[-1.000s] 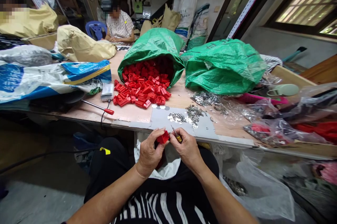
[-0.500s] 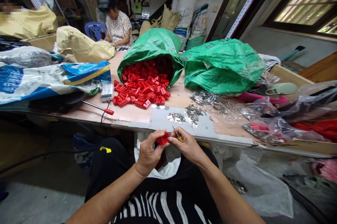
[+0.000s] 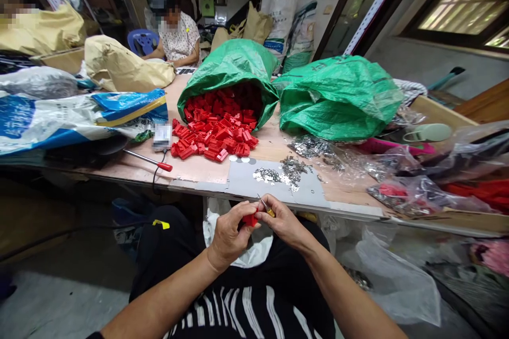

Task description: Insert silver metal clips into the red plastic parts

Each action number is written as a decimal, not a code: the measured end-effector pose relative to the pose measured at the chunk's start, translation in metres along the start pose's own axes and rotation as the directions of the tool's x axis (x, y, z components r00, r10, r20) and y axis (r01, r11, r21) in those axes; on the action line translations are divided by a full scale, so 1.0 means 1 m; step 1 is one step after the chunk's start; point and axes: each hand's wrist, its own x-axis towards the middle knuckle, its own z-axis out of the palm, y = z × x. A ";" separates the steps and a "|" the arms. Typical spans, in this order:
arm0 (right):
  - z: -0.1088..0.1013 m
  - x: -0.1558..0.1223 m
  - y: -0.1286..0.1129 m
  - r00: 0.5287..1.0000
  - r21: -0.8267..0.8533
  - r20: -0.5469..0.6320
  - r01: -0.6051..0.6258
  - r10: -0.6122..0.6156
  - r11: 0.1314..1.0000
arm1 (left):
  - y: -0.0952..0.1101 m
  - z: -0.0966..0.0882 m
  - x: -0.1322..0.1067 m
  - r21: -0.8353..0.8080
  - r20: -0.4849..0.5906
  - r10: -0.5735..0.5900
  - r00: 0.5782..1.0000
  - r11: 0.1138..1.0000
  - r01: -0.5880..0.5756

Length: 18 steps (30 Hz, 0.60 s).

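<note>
Just beyond the table's front edge, over my lap, my left hand grips a small red plastic part between thumb and fingers. My right hand is closed on a thin pointed awl with a yellow handle, its metal tip pointing up and to the left. The right fingertips meet the red part's right side; whether they pinch a small piece there is hidden. On the grey mat ahead lie many small flat metal pieces. A pile of similar red parts spills from a green sack.
Another green sack stands to the right, near clear plastic bags. At left are a blue-and-white sack and a red-tipped rod. A white bag sits in my lap. A co-worker sits across the table.
My left hand has shifted slightly right and turned, with the red part now more covered by the fingers. My right hand stays beside it, still with the awl.
</note>
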 end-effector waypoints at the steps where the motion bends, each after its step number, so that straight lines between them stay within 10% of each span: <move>1: 0.001 -0.002 0.003 1.000 0.009 -0.008 0.001 -0.001 1.000 | 0.000 0.001 -0.001 -0.002 0.003 -0.018 1.000 1.000 0.018; 12: 0.002 -0.026 0.011 0.973 0.471 0.179 -0.213 0.143 0.856 | 0.004 0.002 -0.007 -0.280 0.129 -0.281 0.951 0.910 0.307; 18: 0.013 -0.027 0.021 0.970 0.618 0.205 -0.232 0.131 0.751 | -0.002 0.000 -0.005 -0.681 0.231 -0.395 0.889 0.587 0.438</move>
